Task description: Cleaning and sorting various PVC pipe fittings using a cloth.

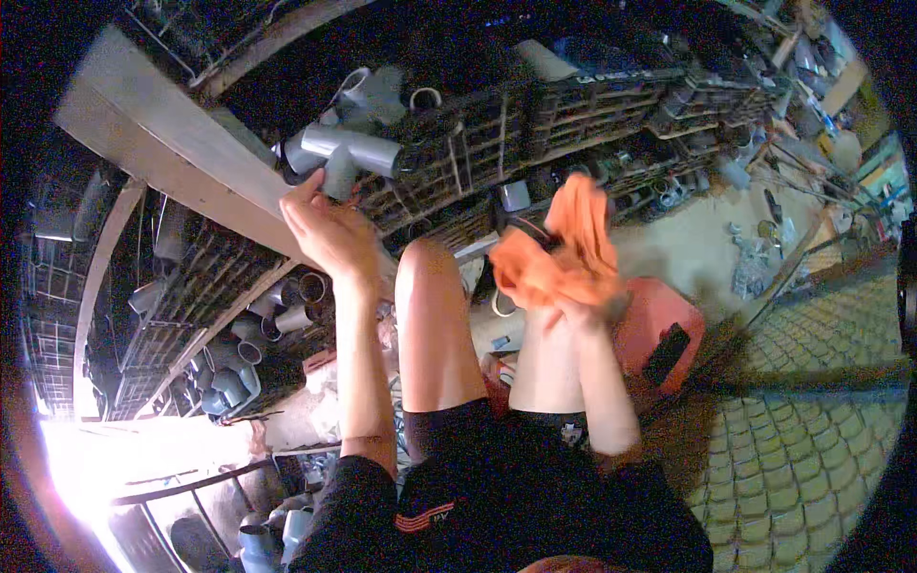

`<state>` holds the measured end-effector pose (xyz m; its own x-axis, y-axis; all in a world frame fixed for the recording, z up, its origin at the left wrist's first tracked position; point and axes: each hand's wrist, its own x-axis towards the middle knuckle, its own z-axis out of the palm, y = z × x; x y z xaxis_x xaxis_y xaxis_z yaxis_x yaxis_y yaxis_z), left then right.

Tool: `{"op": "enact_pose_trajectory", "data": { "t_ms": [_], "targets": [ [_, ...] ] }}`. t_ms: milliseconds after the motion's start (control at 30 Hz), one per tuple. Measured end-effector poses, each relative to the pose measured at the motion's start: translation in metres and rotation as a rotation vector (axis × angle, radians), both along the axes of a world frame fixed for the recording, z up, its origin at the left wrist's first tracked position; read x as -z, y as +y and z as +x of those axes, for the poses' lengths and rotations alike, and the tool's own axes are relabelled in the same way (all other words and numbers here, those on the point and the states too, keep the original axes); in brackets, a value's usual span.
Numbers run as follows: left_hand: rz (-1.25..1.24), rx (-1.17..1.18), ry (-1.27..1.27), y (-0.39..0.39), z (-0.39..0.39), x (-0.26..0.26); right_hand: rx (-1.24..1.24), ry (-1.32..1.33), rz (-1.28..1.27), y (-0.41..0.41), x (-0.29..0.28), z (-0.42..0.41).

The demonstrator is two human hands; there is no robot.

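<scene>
Toward the upper left, my left hand (329,233) has its fingers on both sides of the short branch of a grey plastic pipe tee (351,149). The tee's shiny main tube lies above the fingertips. A crumpled orange cloth (573,251) hangs from my right hand (582,319), above my knee; cloth and hand are blurred. A dark band shows at the cloth's left part. Some of the right fingers are hidden by the cloth.
Dark slatted racks (458,161) with grey pipe fittings stand ahead and left. A pale beam (193,165) crosses at upper left. Beside my right leg is a red surface (648,315) bearing a black rectangular object (666,354). Patterned flooring (795,465) lies at right.
</scene>
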<state>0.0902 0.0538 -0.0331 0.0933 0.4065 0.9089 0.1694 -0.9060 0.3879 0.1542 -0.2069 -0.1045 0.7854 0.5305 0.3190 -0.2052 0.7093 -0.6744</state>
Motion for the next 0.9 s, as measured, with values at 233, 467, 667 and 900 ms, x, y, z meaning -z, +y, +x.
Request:
{"op": "enact_pose_trajectory", "data": {
  "t_ms": [233, 467, 667, 900],
  "targets": [
    [-0.187, 0.172, -0.109, -0.013, 0.036, 0.013, 0.134, -0.551, -0.429, 0.129, -0.068, 0.09],
    [-0.05, -0.12, -0.283, 0.009, 0.039, 0.002, 0.948, -1.383, -0.91, 0.179, -0.047, 0.091],
    [-0.068, 0.142, -0.442, 0.011, 0.056, 0.021, 1.121, -1.173, -0.689, 0.141, -0.088, 0.124],
    [-0.112, 0.164, -0.351, 0.011, 0.062, 0.019, 1.429, -1.296, -0.558, 0.209, 0.061, 0.096]
  ]
}}
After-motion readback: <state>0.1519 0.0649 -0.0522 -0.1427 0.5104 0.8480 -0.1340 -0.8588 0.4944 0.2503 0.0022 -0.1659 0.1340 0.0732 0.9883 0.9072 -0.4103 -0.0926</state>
